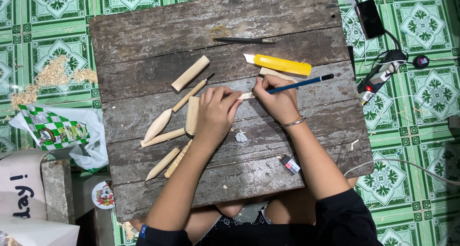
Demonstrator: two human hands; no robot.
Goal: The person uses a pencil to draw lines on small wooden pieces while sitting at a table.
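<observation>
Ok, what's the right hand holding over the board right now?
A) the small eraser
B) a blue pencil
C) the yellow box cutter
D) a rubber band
B: the right hand grips a blue pencil with its tip down on the small wood strip that the left hand pins to the board; the yellow box cutter lies untouched just beyond.

Weathered plank table [143, 40], green patterned floor tiles [421, 107]

Utility knife [280, 64] lies behind the hands [218, 112] — wooden sticks [165, 131] left, eraser [289, 164] nearer.
</observation>
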